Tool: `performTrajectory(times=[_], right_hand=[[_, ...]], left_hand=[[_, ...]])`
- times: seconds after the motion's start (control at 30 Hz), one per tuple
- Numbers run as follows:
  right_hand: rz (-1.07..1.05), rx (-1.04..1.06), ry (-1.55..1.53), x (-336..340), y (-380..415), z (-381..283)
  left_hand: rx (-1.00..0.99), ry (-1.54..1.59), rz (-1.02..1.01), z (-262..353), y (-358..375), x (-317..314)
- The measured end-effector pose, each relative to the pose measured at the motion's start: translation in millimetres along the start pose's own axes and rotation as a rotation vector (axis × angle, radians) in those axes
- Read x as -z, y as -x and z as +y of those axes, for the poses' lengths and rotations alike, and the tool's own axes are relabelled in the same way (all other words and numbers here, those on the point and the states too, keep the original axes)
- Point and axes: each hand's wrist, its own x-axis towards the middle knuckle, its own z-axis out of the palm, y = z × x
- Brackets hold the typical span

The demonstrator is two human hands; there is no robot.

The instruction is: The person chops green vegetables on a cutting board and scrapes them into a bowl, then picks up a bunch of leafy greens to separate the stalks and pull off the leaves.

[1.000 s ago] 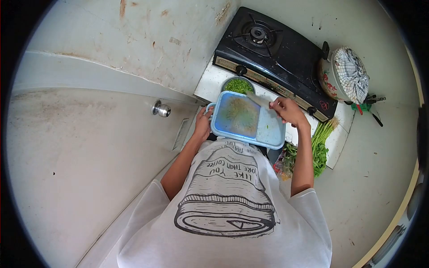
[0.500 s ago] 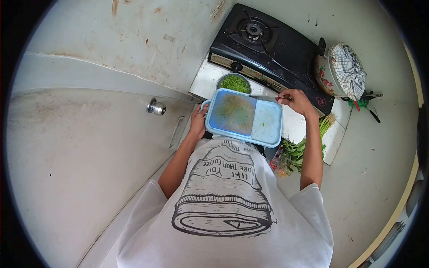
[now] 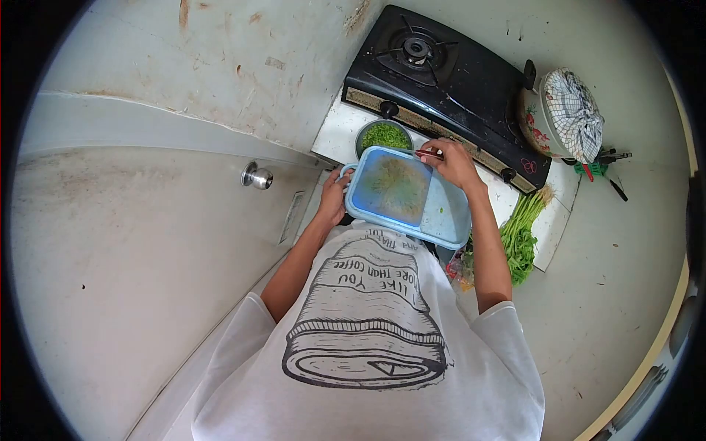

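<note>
My left hand (image 3: 334,197) is closed around the handle at the left end of a light blue cutting board (image 3: 448,209). A darker blue panel with a worn, brownish-green middle covers the board's left part, and a tiny green scrap lies on the paler right part. In my right hand (image 3: 454,163) is a knife (image 3: 429,153) with a dark red handle, above the board's far edge; its blade is hard to make out. Just beyond that edge stands a bowl of chopped greens (image 3: 384,135), partly overlapped by the board.
A black two-burner gas stove (image 3: 463,81) stands behind on the white tiled counter (image 3: 334,132). On its right side sits a pot (image 3: 535,121) with a checked cloth (image 3: 573,110) over its lid. Leafy greens (image 3: 521,242) lie at the right. A door knob (image 3: 257,176) juts out at left.
My right hand has moved left along the board's far edge with the knife. The board has shifted slightly right, with my left hand still on its handle.
</note>
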Motion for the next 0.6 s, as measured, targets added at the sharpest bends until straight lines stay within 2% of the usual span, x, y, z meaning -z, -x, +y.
performTrajectory(times=[0.2, 0.4, 0.5, 0.6], right_hand=[[0.008, -0.035, 0.012, 13.5, 2.4, -3.9], [0.037, -0.006, -0.065, -13.2, 9.7, -7.9], [0.085, -0.058, 0.09, -25.1, 6.8, -4.4], [0.145, -0.065, 0.076, -27.0, 5.5, -9.5]], left_hand=[[0.0, 0.01, 0.024, 2.9, 3.6, -0.9], [-0.002, 0.016, 0.034, 4.1, 2.5, -0.8], [-0.003, 0.021, 0.035, 3.8, 3.5, -1.7], [-0.005, 0.01, 0.036, 4.7, 3.7, -0.7]])
